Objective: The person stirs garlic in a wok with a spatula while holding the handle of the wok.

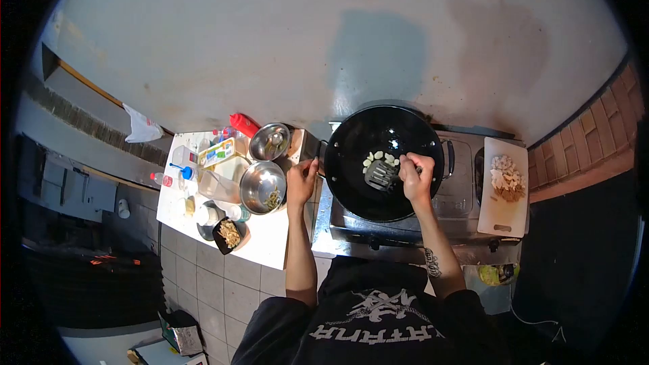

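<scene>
Wok (355,135): one, black, two side handles, centre of frame on the stove (463,149). White pieces (378,155) inside, several, too small to count. Left hand (301,182): fingers curled around wok's left handle. Right hand (416,172): fingers closed on one slotted spatula (380,174), blade among the pieces. Left of frame: two metal bowls (251,188), one black bowl (220,236) with food. Right edge: one cutting board (498,220), chopped food on top.

The left forearm (301,247) was stretched almost straight forward, and the left hand (301,179) was curled. The right forearm (434,236), which was marked by a tattoo (431,262), was slanted inward, and the right hand (416,174) was folded like a fist.
</scene>
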Demonstrator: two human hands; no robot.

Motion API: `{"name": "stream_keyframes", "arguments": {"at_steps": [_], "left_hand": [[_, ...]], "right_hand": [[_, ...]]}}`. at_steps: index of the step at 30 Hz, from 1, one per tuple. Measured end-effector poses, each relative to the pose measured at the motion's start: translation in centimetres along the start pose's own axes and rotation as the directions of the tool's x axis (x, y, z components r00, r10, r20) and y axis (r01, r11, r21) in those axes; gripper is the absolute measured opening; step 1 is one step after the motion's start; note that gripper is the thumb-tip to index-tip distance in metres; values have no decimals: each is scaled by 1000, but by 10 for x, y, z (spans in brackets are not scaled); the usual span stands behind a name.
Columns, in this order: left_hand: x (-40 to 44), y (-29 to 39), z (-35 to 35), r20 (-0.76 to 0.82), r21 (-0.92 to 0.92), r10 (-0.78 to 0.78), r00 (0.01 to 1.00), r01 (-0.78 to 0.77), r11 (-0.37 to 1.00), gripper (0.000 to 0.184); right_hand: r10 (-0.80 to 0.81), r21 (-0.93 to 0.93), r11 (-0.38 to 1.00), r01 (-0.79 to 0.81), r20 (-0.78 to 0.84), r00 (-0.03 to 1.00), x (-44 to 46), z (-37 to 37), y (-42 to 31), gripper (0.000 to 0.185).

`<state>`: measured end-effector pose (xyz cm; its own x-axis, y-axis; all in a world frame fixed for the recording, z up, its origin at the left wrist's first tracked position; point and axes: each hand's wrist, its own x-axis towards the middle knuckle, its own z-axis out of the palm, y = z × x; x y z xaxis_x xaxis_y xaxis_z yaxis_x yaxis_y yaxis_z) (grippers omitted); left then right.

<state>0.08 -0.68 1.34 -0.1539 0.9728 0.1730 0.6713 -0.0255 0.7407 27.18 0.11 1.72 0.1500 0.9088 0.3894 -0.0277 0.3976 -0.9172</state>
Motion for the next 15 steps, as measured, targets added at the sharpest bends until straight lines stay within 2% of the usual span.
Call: {"name": "stream_keyframes", "arguments": {"at_steps": [3, 5, 7, 8, 10, 13, 15], "left_hand": [[3, -5, -1, 35, -24, 21, 999, -20, 999, 37], [1, -4, -1, -5, -33, -1, 1000, 0, 999, 37], [4, 1, -6, 104, -78, -58, 993, 66, 995, 35], [6, -4, -4, 106, -86, -57, 993, 67, 994, 35], [6, -16, 1, 63, -138, 29, 998, -21, 990, 33], [8, -15, 0, 47, -194, 78, 996, -67, 979, 31], [7, -11, -4, 95, -181, 31, 995, -14, 983, 31]], "right_hand": [[67, -25, 997, -67, -5, 998, 3, 3, -2, 33], [72, -39, 997, -71, 15, 997, 5, 6, -9, 33], [100, -26, 995, -99, 0, 995, 5, 9, -14, 32], [56, -3, 998, -56, -11, 998, 5, 9, -12, 34], [84, 25, 996, -83, -20, 996, 5, 11, -20, 35], [95, 49, 994, -93, -52, 994, 6, 15, -29, 39], [120, 85, 990, -115, -52, 991, 8, 19, -34, 40]]}}
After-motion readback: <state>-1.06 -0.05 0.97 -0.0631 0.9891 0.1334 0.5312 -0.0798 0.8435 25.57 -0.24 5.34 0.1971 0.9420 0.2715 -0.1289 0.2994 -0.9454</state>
